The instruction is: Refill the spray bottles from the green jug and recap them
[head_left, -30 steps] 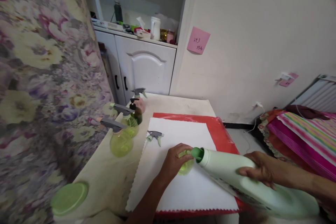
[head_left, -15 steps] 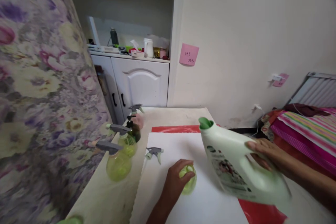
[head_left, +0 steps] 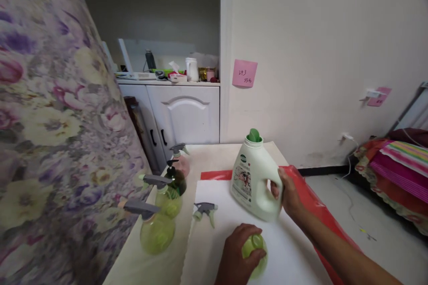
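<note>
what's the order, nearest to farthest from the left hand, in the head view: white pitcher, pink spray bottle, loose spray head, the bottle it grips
1. Gripped bottle: in contact with the left hand
2. Loose spray head: ahead and left, on the white sheet
3. Pink spray bottle: far left of the table
4. White pitcher: on the cabinet, beyond the table

pale green handled jug, mouth up, green spout in its neck, just beyond a small round translucent yellow-green bottle
</note>
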Demonstrator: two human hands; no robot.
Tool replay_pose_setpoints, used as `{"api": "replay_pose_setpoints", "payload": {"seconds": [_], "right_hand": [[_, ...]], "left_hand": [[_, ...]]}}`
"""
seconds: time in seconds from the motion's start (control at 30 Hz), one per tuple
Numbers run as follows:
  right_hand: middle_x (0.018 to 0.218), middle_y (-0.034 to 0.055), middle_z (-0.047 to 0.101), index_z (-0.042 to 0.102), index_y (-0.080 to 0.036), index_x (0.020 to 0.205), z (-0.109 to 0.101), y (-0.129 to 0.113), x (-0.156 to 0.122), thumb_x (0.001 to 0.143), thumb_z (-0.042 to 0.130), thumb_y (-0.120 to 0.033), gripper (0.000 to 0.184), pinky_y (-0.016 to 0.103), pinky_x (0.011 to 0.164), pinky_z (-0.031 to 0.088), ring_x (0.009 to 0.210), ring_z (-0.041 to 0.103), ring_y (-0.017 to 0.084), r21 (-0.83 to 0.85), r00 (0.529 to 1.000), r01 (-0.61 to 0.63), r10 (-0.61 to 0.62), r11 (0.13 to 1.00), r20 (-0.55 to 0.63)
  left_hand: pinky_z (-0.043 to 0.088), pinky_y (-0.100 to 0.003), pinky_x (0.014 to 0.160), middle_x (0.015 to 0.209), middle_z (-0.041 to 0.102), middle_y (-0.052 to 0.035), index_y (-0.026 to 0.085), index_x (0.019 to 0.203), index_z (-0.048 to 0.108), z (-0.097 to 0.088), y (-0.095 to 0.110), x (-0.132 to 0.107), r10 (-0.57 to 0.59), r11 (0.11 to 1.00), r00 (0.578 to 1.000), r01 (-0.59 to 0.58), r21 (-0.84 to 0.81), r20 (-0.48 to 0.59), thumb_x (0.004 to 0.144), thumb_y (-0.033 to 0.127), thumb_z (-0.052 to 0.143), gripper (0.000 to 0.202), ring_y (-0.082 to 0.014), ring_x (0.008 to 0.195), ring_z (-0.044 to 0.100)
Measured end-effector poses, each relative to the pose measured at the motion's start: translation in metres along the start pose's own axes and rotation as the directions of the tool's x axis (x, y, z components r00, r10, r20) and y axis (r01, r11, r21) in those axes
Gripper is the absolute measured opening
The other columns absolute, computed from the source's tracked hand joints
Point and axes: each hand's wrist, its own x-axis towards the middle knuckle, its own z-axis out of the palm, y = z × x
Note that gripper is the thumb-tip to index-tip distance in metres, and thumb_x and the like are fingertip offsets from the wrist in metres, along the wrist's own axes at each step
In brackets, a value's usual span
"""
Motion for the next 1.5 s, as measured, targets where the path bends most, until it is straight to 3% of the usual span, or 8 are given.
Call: {"api": "replay_pose_setpoints", "payload": {"seconds": [0.4,0.63,0.73,0.87,1.0,1.2,1.37,1.5], "right_hand": [[0.041,-0.0023,0.050,0.053,-0.020,0.045,0.007,0.033,0.001,0.091,0.038,-0.056,0.060,0.028,0.051,0.039,0.043,0.044,0.013,-0.072,0.998,0.062,-0.064,0.995,-0.027],[0.098,0.0046,0.067,0.059,-0.023,0.098,-0.028,0.035,-0.052,0.085,0.057,-0.048,0.029,0.038,0.087,0.047,0.096,0.062,0.023,-0.131,0.973,0.060,-0.087,0.990,-0.212],[0.101,0.0074,0.070,0.063,-0.023,0.101,-0.023,0.048,-0.101,0.068,0.077,-0.043,0.041,0.043,0.090,0.049,0.098,0.064,0.028,-0.148,0.995,0.031,-0.044,0.988,-0.090],[0.139,0.0100,0.052,0.044,-0.026,0.133,0.011,0.071,-0.140,0.055,0.085,-0.034,0.089,0.048,0.111,0.035,0.130,0.047,0.031,-0.092,0.982,0.003,0.014,0.996,0.187],[0.138,0.0101,0.052,0.037,-0.027,0.138,0.037,0.083,-0.143,0.050,0.085,-0.024,0.100,0.048,0.107,0.040,0.126,0.050,0.032,-0.145,0.985,-0.018,0.042,0.989,0.167],[0.131,0.0094,0.058,0.037,-0.027,0.134,0.041,0.084,-0.142,0.056,0.080,-0.024,0.089,0.044,0.100,0.047,0.116,0.058,0.030,-0.215,0.992,0.002,0.024,0.977,0.121],[0.134,0.0084,0.055,0.039,-0.027,0.132,0.037,0.087,-0.143,0.052,0.085,-0.027,0.093,0.046,0.107,0.040,0.124,0.052,0.030,-0.240,0.994,0.006,0.019,0.971,0.104],[0.135,0.0090,0.055,0.041,-0.027,0.132,0.035,0.090,-0.143,0.052,0.085,-0.032,0.091,0.048,0.109,0.036,0.126,0.050,0.031,-0.233,0.994,0.019,0.008,0.972,0.113]], "left_hand": [[0.042,-0.033,0.102,0.115,0.068,-0.0051,0.023,0.101,0.071,0.000,0.001,-0.002,0.017,1.000,1.000,-0.017,-0.018,-0.004,0.062,-0.001,0.065,0.046,-0.0212,0.111,0.060],[0.042,-0.038,0.104,0.117,0.067,-0.0068,0.023,0.107,0.069,0.001,-0.006,-0.003,0.032,0.997,0.999,-0.031,0.077,-0.005,0.065,0.004,0.067,0.046,-0.0235,0.113,0.059],[0.042,-0.040,0.104,0.117,0.067,-0.0077,0.022,0.109,0.069,0.000,-0.006,-0.001,0.033,0.994,0.999,-0.034,0.102,0.005,0.065,0.007,0.068,0.046,-0.0247,0.113,0.059],[0.041,-0.044,0.106,0.121,0.065,-0.0092,0.021,0.115,0.066,-0.002,-0.009,-0.002,0.046,0.991,0.999,-0.045,0.122,-0.001,0.065,0.011,0.067,0.051,-0.0264,0.116,0.057],[0.042,-0.046,0.105,0.122,0.064,-0.0103,0.020,0.119,0.063,-0.002,-0.017,-0.005,0.083,0.987,0.997,-0.083,0.139,0.000,0.068,0.015,0.065,0.051,-0.0273,0.117,0.057],[0.036,-0.048,0.110,0.133,0.059,-0.0124,0.019,0.127,0.057,-0.001,-0.024,-0.008,0.063,0.984,0.998,-0.064,0.165,0.012,0.072,0.018,0.064,0.056,-0.0277,0.126,0.052],[0.042,-0.044,0.105,0.127,0.064,-0.0110,0.020,0.119,0.062,-0.018,-0.030,-0.010,0.054,0.989,0.986,-0.032,0.141,-0.155,0.084,0.034,0.055,0.038,-0.0252,0.120,0.057],[0.052,-0.037,0.090,0.108,0.072,-0.0097,0.019,0.108,0.062,-0.054,-0.043,-0.002,0.001,0.936,0.925,0.133,0.326,-0.380,0.087,0.039,0.046,0.033,-0.0230,0.100,0.067]]}}
